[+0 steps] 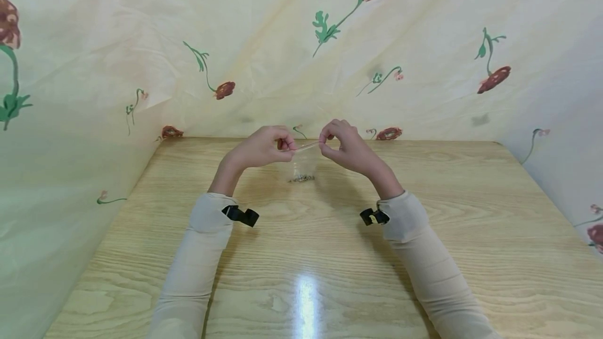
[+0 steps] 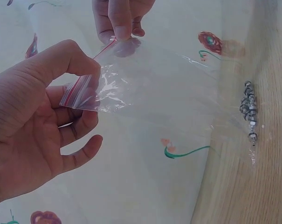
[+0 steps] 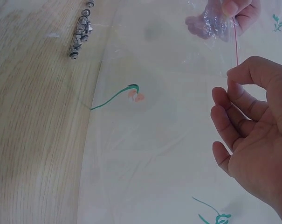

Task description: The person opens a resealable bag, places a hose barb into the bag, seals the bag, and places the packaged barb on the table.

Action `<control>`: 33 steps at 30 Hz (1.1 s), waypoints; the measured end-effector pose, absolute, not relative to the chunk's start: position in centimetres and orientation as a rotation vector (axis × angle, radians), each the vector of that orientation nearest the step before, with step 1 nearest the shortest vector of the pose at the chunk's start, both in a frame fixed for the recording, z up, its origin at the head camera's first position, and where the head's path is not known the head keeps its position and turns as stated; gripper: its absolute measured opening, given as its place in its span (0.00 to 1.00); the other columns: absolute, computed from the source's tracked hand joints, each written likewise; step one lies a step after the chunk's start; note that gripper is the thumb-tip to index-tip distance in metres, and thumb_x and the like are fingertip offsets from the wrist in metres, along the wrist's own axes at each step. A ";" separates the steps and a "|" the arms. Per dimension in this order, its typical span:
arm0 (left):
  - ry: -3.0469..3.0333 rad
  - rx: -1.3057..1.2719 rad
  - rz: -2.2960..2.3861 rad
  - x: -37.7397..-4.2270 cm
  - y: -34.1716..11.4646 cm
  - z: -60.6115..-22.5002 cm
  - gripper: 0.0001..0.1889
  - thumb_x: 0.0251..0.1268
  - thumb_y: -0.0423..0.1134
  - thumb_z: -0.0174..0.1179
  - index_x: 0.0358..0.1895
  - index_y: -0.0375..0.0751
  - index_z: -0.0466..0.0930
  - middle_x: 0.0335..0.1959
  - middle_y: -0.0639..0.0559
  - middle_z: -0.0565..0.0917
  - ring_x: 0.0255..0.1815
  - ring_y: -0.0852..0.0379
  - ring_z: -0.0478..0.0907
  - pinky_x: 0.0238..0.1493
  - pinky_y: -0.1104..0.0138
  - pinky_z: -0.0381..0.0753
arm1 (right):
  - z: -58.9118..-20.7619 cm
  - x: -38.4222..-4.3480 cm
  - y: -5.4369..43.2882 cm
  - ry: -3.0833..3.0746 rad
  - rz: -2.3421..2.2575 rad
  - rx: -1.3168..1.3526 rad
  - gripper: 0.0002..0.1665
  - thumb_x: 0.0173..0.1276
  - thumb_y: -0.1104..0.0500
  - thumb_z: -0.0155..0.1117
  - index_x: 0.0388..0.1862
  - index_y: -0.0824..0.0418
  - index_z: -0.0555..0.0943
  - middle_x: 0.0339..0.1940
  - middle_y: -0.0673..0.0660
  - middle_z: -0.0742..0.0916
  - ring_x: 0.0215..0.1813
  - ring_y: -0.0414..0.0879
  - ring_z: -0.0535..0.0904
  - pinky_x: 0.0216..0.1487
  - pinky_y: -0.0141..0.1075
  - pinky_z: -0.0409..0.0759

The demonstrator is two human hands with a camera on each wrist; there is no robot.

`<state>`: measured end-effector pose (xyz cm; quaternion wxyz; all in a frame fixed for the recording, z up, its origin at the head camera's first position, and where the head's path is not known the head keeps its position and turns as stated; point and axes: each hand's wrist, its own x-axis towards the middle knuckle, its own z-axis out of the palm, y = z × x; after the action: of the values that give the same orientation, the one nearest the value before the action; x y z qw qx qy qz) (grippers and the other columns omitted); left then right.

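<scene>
Between the two hands hangs a clear zip-lock bag [image 1: 305,161] with a red line along its top edge. Several small shiny metal parts with dark rings [image 2: 249,112] lie gathered at its bottom. My left hand [image 1: 264,146] pinches one top corner of the bag between thumb and index finger; in the left wrist view its other fingers are loosely bent. The opposite top corner is pinched by my right hand [image 1: 346,145], thumb against index finger, as the right wrist view also shows. The red-lined edge runs stretched from one hand to the other.
A wood-grain table [image 1: 301,234] spreads beneath the hands. Behind it and along both sides hangs a pale cloth [image 1: 264,30] printed with red flowers. Each cream sleeve carries a black strap [image 1: 241,215] at the wrist.
</scene>
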<state>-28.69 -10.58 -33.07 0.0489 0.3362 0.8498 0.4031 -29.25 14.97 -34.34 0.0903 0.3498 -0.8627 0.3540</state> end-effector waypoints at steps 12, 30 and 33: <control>2.578 1.017 1.217 -28.6 -10.9 -32.7 0.03 0.64 0.28 0.62 0.37 0.33 0.83 0.34 0.48 0.78 0.37 0.53 0.73 0.45 0.60 0.76 | -34.1 -29.1 15.0 -2.576 1.049 1.038 0.02 0.69 0.67 0.62 0.35 0.62 0.79 0.42 0.61 0.81 0.50 0.56 0.71 0.57 0.53 0.60; 2.591 1.008 1.197 -28.6 -11.3 -32.2 0.03 0.63 0.28 0.62 0.37 0.32 0.84 0.33 0.48 0.79 0.36 0.54 0.73 0.42 0.67 0.74 | -33.9 -29.0 15.0 -2.591 1.051 1.039 0.02 0.71 0.66 0.61 0.35 0.62 0.78 0.42 0.61 0.81 0.50 0.57 0.71 0.57 0.54 0.60; 2.594 1.009 1.189 -28.5 -11.3 -32.2 0.04 0.63 0.28 0.62 0.37 0.31 0.84 0.33 0.48 0.79 0.36 0.54 0.72 0.42 0.65 0.74 | -33.8 -29.0 15.0 -2.593 1.054 1.039 0.02 0.71 0.66 0.61 0.36 0.62 0.78 0.42 0.61 0.81 0.50 0.57 0.71 0.57 0.54 0.60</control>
<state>-28.53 -11.34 -32.24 0.0574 0.3330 0.8555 0.3923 -28.98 14.97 -33.85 0.0778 0.3469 -0.8659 0.3520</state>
